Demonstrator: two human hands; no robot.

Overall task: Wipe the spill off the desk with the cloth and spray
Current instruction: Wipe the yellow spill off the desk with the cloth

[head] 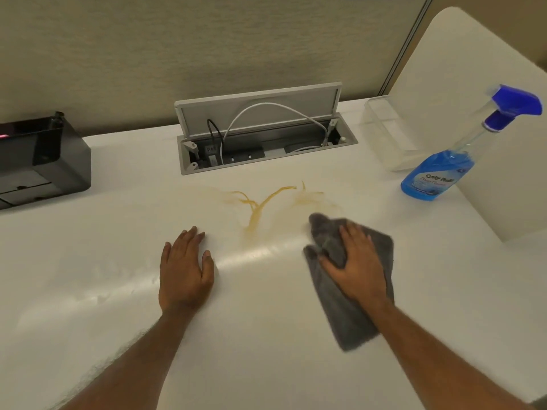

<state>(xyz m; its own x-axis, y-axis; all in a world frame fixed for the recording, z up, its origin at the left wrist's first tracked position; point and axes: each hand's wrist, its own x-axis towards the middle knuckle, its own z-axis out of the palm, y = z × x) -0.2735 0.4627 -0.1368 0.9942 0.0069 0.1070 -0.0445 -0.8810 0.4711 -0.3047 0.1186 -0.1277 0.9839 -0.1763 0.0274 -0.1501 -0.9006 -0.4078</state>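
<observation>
Presses grey cloth (349, 315) onto bench (266, 335) with flat, straight-fingered right hand (355, 261), just beside amber spill (257, 208) — rests left hand (185, 267) palm-down, fingers straight, empty.

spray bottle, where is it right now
In the head view the spray bottle stands far right on the desk, beside the clear tray, beyond the right hand on the cloth.

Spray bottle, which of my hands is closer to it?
Right. The right hand presses the grey cloth, left of the spray bottle and nearer the camera; the left hand lies flat on the desk, past the spill.
</observation>
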